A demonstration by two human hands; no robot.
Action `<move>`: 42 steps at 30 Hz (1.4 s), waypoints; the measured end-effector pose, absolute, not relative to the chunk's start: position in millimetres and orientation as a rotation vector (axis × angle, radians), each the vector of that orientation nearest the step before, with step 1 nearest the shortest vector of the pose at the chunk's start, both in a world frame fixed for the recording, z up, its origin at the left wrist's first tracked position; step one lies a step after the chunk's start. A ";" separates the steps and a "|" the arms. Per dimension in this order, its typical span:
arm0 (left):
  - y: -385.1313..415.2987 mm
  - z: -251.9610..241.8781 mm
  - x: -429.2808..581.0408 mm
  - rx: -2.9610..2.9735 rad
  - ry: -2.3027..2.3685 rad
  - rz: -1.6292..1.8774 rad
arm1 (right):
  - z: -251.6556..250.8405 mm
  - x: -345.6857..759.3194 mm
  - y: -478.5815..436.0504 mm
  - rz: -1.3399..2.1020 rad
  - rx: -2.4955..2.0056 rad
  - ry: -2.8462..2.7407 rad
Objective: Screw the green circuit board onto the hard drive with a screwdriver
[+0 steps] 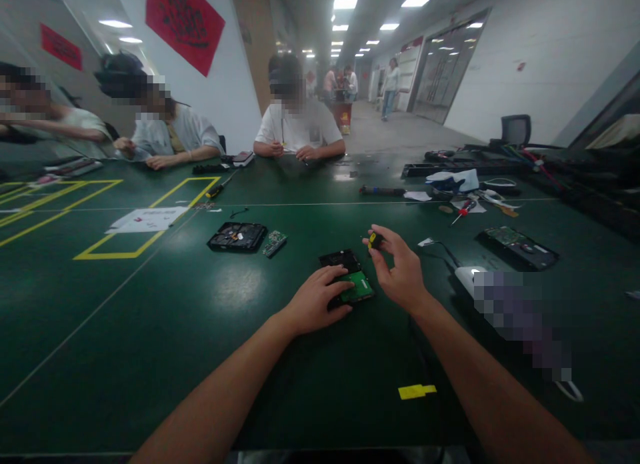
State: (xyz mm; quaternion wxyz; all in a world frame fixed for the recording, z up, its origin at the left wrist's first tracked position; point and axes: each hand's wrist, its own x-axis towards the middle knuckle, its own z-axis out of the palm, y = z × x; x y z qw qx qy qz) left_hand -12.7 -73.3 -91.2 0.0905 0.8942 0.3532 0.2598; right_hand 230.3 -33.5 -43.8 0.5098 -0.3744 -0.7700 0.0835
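- Laying L hand (317, 301), fingers spread, on black drive (343, 259) w/ green PCB (361, 287); touching for sure, can't tell if gripping or just resting.
- Pinching yellow-black tool (375, 239) btwn thumb & fingers of R hand (397, 267), raised just R of drive; far end too small to make out.
- Under L hand: drive, on green table (150, 357), approx. centre, w/ part of PCB covered by fingers.
- Nearer body, below R hand: yellow strip (416, 391).
- To L, past drive: small board (275, 243), just beside open drive (237, 237).
- To R: white device (467, 276) w/ cable, mostly blurred; beyond it, 2nd PCB drive (520, 247).
- Further up R: red screwdriver (465, 211) nr papers & misc. bits.
- Far L: paper (147, 220) over yellow tape outline (113, 256); nearby, yellow screwdriver (215, 190).
- Across table: seated co-worker (303, 127), plus two more to L.
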 end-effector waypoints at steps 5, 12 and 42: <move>-72.0 -92.1 -14.2 2.677 1.035 0.764 | -47.9 233.1 -28.9 0.087 -0.984 -1.753; -73.2 -90.0 -14.2 2.684 1.024 0.769 | -43.2 233.1 -30.9 0.021 -0.974 -1.822; -74.8 -86.8 -13.3 2.656 1.044 0.755 | -37.6 229.5 -35.7 -0.031 -0.968 -1.801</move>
